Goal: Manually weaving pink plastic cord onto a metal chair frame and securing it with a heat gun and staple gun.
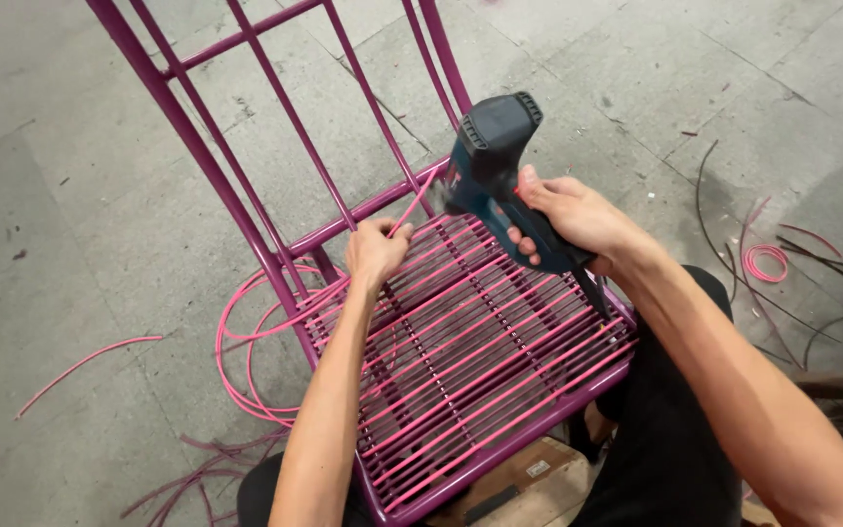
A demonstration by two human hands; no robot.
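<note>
Left hand [375, 252] fingers pinch a pink cord [410, 207], which runs up from them toward the heat gun's [492, 166] nozzle. Right hand [568, 217] fingers wrap the gun's grip. Both are above the purple chair frame's [246, 210] woven seat [470, 351]; spare cord loops on the floor [80, 224].

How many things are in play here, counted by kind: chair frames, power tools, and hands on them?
Purple metal chair frame: 1
Dark teal power tool: 1
Hands, left hand pinching the pink cord, right hand holding the tool: 2
Total: 4
</note>
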